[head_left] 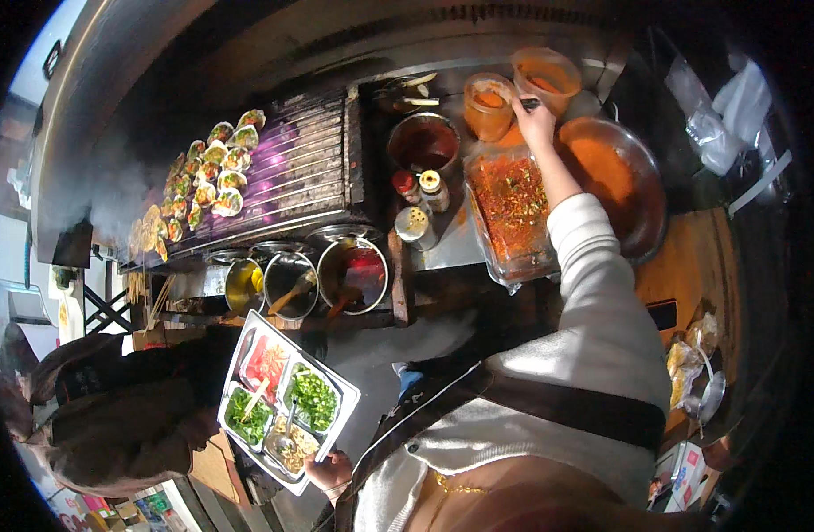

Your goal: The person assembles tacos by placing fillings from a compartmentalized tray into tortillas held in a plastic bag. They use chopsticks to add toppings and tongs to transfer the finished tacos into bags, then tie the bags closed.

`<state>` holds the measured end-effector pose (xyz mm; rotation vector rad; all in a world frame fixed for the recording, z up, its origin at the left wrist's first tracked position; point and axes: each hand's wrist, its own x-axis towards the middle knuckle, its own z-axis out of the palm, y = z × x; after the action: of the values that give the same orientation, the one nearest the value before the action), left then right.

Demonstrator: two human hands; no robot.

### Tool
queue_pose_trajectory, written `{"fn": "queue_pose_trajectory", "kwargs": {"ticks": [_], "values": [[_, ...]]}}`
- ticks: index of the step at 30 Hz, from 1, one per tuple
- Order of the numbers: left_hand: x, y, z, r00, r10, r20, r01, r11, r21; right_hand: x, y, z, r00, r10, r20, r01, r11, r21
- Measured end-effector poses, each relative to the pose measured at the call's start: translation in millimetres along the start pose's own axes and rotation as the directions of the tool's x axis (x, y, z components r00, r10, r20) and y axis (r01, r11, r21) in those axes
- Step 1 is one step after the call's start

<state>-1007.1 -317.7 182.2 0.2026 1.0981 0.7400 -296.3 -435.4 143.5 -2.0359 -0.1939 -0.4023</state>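
My right hand reaches far forward, its fingers closed around a dark-handled utensil. It is beside a plastic tub of orange powder and in front of a second orange-filled tub. What the utensil ends in cannot be made out. Low in the view, my left hand grips the lower corner of a white divided tray. Chopped green herbs, a red chopped topping and a pale chopped topping fill its compartments, with spoons in some.
Shells with toppings sit on a smoking grill. Pots of sauce line its near side. Shaker jars, a spice-filled container and a wide metal bowl stand to the right. A person in dark clothes is at left.
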Motion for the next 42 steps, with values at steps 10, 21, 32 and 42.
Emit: {"fn": "queue_pose_trajectory", "kwargs": {"ticks": [10,21,32,42], "values": [[15,30,-35,0.988,0.088,-0.130,-0.093,0.995,-0.030,-13,-91,-30,0.966,-0.227,-0.125,0.259,0.822,0.507],[51,65,-58,0.978,0.127,0.165,-0.121,0.992,-0.046,-151,-353,64,0.875,-0.349,0.335,-0.080,0.578,0.812],[55,43,-62,0.963,0.227,0.143,-0.217,0.972,-0.086,-287,-483,234,0.618,-0.571,0.541,-0.243,0.516,0.821],[-1,63,-9,0.987,0.115,-0.112,-0.125,0.988,-0.091,-317,-474,300,0.503,-0.526,0.686,-0.327,0.619,0.714]]}}
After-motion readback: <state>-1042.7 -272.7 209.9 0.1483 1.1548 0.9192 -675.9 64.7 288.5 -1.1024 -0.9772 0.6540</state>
